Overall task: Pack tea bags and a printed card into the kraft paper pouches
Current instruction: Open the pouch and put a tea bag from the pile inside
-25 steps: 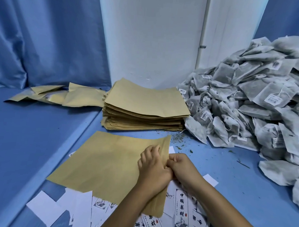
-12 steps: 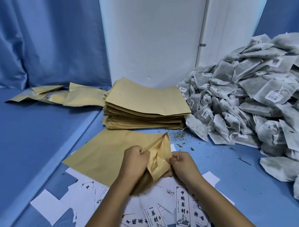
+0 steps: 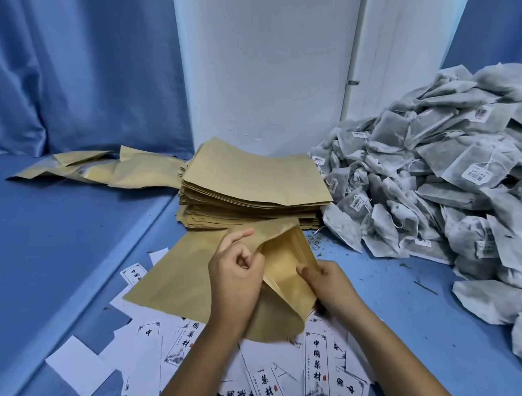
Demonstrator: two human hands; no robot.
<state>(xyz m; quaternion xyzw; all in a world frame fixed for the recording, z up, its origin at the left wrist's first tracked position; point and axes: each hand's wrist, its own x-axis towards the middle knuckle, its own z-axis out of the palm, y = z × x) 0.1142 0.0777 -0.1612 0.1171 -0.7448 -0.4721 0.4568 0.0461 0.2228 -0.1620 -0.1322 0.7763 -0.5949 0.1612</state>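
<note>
A kraft paper pouch (image 3: pixel 178 281) is lying over a scatter of printed cards (image 3: pixel 317 371) on the blue table surface (image 3: pixel 413 318), its mouth facing the person and gaping wide, so that the glossy inner lining is showing. The left hand (image 3: pixel 235 274) is pinching the upper lip of the mouth, with the index finger extended over the paper and the other fingers curled; the right hand (image 3: pixel 329 280) is gripping the opposite lip, fingers curled around its edge, pulling the two sides apart. Behind the pouch, a stack of flat pouches (image 3: pixel 254 185) is sitting against the white panel (image 3: pixel 259 63), touching the near edge of a large heap of tea bags (image 3: pixel 433 187) that is filling the right side of the table. To the left of the stack, several loose pouches (image 3: pixel 90 168) are lying on a raised blue ledge. Small green crumbs are lying scattered on the table between the stack and the heap.
</note>
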